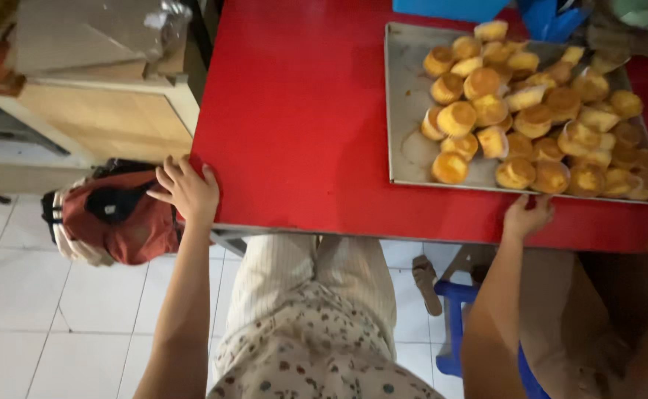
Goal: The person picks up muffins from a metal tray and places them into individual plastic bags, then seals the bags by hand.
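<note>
From the head view, the left hand (pixel 187 190) lay spread open on the lower-left corner of the red table (pixel 302 125), gripping nothing. The right hand (pixel 528 214) pinched the near rim of the metal baking tray (pixel 405 111), upper right, heaped with golden cupcakes (pixel 531 118).

table (pixel 302 111): glossy red, smooth | tray (pixel 405 89): dull metal | bag (pixel 117 218): probably cloth
</note>
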